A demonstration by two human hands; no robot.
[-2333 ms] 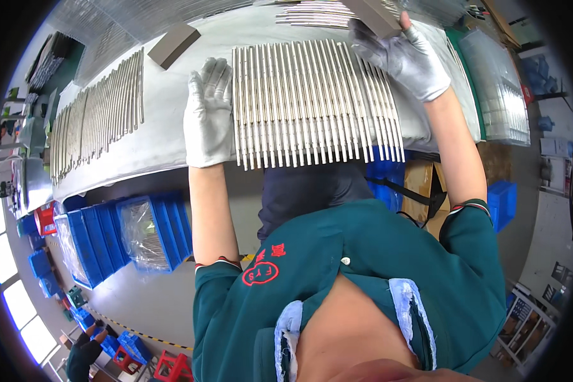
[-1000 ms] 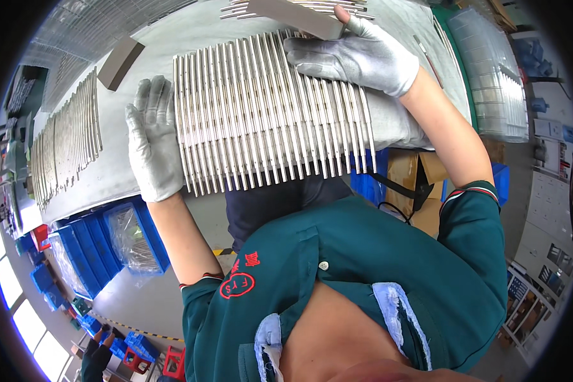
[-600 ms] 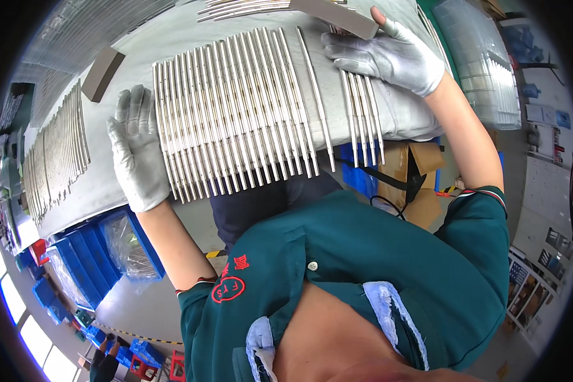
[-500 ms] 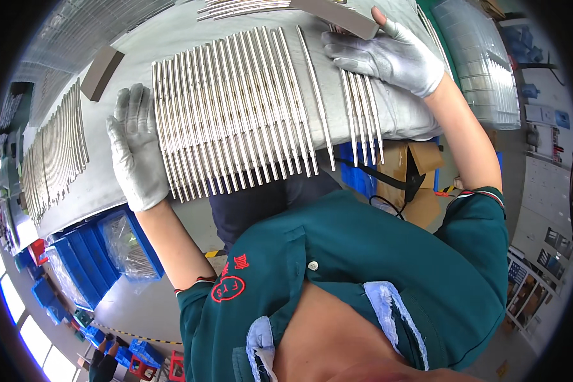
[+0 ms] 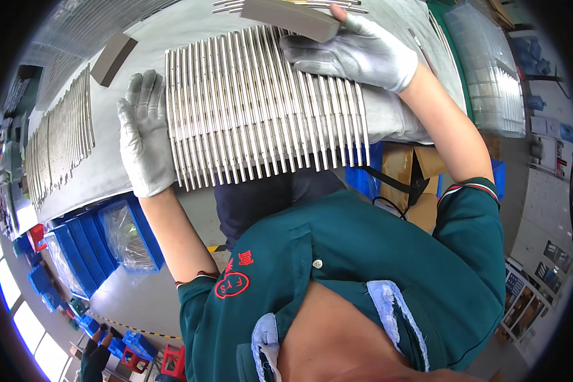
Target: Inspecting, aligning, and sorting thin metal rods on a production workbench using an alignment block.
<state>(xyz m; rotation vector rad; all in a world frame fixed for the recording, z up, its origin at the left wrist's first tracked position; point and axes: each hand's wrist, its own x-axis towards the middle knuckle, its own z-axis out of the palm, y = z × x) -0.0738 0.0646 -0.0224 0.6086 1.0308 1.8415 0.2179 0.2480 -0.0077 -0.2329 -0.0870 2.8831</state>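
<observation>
While both gloved hands bracket the metal rods [image 5: 261, 108], the row sits centre-top.
Left hand [image 5: 145, 134] flat against its edge; right hand [image 5: 350, 54] clamps a grey block [image 5: 290, 18]; rods look mostly aligned, right ones uneven.

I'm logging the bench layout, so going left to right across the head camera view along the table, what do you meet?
Side row of metal rods → small grey block → left hand → main row of metal rods → right hand → clear plastic trays.
</observation>
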